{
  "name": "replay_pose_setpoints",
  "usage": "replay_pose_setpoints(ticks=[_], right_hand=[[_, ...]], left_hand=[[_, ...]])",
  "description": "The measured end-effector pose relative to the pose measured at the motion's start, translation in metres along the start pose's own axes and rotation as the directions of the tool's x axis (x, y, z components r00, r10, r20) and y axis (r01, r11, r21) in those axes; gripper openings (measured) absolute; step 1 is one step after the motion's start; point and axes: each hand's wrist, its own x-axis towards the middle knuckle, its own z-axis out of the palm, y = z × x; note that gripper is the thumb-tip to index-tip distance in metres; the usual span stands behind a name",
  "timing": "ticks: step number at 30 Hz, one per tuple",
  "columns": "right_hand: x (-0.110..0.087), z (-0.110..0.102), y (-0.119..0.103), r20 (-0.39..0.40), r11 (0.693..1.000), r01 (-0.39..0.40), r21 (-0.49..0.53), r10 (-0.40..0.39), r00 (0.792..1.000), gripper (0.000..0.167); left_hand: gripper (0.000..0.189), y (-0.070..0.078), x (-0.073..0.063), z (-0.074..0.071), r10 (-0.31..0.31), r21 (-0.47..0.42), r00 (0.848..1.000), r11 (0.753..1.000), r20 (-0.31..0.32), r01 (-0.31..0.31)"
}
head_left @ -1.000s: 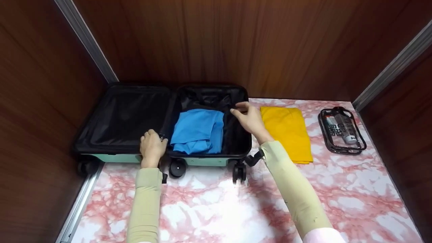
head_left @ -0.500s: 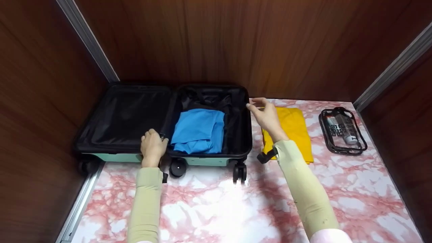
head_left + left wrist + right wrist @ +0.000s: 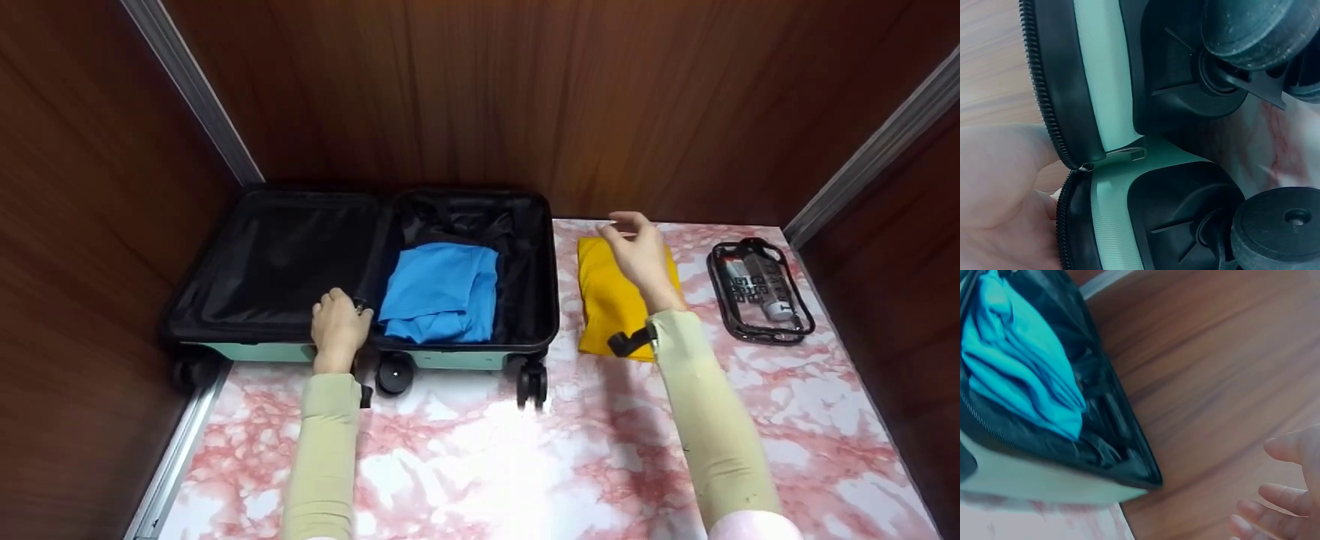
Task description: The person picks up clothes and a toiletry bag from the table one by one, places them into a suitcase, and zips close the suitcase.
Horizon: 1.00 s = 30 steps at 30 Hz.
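Three brown walls (image 3: 480,97), pink marbled surface (image 3: 450,472), left fingers (image 3: 334,301) gripping suitcase (image 3: 255,351), right fingers (image 3: 630,218) parted, empty

Under the right hand (image 3: 641,259) is a yellow cloth (image 3: 609,300); right of the left hand (image 3: 340,324), a blue cloth (image 3: 435,285). The mint-green suitcase (image 3: 259,351) is black inside; the floor (image 3: 442,450) marbled red and white.

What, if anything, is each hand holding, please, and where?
The right hand holds nothing. The left hand touches the black zippered rim of the mint-green suitcase; whether it grips is unclear.
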Motion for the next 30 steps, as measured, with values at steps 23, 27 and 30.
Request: replay_pose_setpoints(ticks=[23,27,30], right_hand=[[0.006,-0.072,0.034,-0.077,0.976,-0.176,-0.126,0.167,0.983,0.068],[0.008,-0.081,0.043,-0.071,0.967,-0.221,-0.123,0.213,0.974,0.072],[0.010,-0.088,0.051,-0.069,0.961,-0.248,-0.121,0.241,0.968,0.074]], left_hand=[[0.054,-0.002,0.000,0.000,0.010,0.014,1.000,1.000,-0.025,-0.010],[0.054,-0.001,0.000,0.000,0.008,0.010,1.000,1.000,-0.022,-0.008],[0.054,-0.001,-0.001,0.000,0.004,0.006,1.000,1.000,-0.019,-0.004]])
